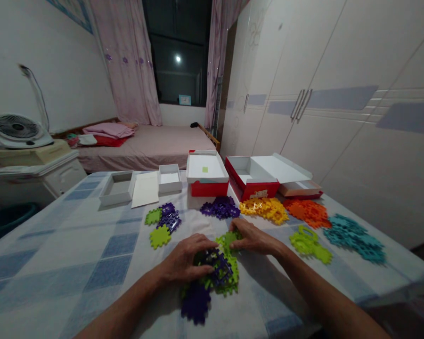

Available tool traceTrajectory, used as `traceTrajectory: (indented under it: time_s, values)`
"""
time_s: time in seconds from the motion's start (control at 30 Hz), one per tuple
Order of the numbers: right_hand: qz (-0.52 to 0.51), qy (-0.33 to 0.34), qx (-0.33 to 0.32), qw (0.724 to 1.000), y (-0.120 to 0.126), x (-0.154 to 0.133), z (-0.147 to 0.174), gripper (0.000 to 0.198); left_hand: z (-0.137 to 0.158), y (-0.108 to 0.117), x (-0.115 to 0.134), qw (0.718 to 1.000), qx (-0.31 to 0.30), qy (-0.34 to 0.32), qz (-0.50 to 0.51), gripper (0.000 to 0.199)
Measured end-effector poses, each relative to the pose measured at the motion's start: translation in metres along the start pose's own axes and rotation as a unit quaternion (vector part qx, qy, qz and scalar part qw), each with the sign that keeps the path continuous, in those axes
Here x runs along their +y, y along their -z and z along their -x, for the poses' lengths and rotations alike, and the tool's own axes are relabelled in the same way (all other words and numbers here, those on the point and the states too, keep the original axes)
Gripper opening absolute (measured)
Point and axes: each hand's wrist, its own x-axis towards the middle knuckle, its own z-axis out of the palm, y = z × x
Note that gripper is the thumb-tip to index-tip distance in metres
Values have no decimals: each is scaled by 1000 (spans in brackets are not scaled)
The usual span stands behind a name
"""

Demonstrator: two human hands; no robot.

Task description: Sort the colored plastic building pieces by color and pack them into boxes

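Head view: purple pieces (222, 271) between grasping left fingers (202, 271), green piece (228, 238) between pinching right fingers (238, 244).

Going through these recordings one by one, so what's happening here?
A person has both bare hands on a mixed pile of purple and green notched pieces on a table. The left hand spreads over the pile; the right hand has its thumb and fingers at a green piece near the far edge. How firmly either grips is hard to tell. Farther back lie a purple pile, yellow pile, orange pile and teal pile, with open boxes toward the far side.
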Motion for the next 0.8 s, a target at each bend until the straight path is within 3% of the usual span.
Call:
traceTrajectory:
  time_s: [0.17,0.27,0.33,0.43,0.53,0.63,0.73,0.8]
  values:
    - [-131,37,67,988,0,11,6,19,-2,4,4,977,81,130,150,40]
    - [-265,50,119,955,6,29,9,24,-6,15,-3,927,212,194,241,41]
    - [-320,28,120,939,12,41,12,31,-7,22,-13,890,303,222,258,46]
    - [-282,15,87,955,14,53,19,36,-7,27,-31,861,371,245,249,56]
    - [-174,13,94,980,7,54,25,32,-5,26,-46,877,369,240,191,57]
    - [-96,-17,136,986,2,51,31,28,-3,25,-48,916,354,187,28,43]
    - [-102,-32,150,983,8,43,42,26,-1,25,-36,927,341,113,-106,31]
    - [-150,-32,140,978,17,39,53,27,0,22,-24,944,299,63,-122,28]
